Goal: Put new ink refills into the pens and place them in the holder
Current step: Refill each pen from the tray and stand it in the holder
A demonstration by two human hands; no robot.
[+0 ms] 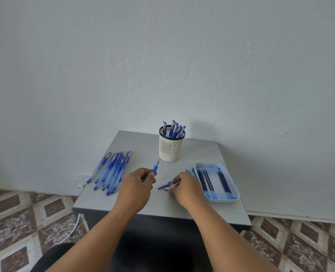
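I see two bare forearms entering from bottom edge, no sleeves visible anywhere along them. Left hand (136, 185) and right hand (186, 188) bare: no gloves, no rings, no watch, no wristband that I can make out. Fingernails too small to judge. Below arms, dark clothing over lap (143, 250), black or near-black, plain, no pattern or seams I can tell. Nothing else of body in view.
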